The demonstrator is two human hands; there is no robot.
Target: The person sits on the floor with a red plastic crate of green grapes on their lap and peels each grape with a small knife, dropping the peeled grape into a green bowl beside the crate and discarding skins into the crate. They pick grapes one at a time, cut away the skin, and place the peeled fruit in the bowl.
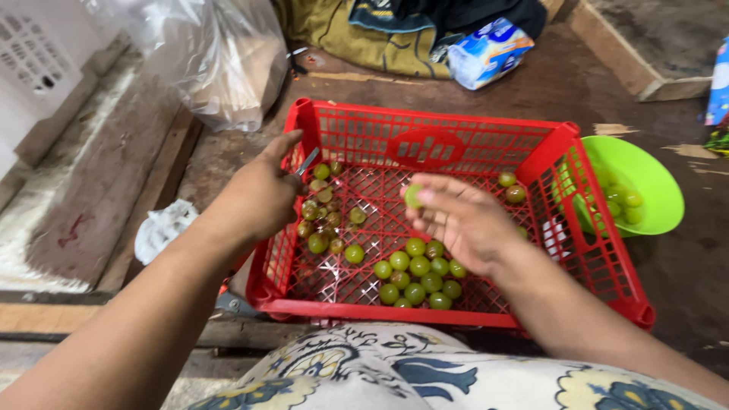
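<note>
right hand (463, 220): pinching one green fruit (413, 197) in fingertips, over red crate (425, 148). left hand (262, 193): clenched on small blade (307, 162) at 9 o'clock. green bowl (645, 182) at 3 o'clock. best handled steady, blade edge away from fingers.

Glossy plastic crate (425, 144), smooth green fruits (419, 266)

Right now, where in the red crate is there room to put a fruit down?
The red crate is bare along its back wall, between the left fruit cluster and the two fruits in the right corner. The front left corner is also free. The pile of green fruits crowds the front middle.
</note>
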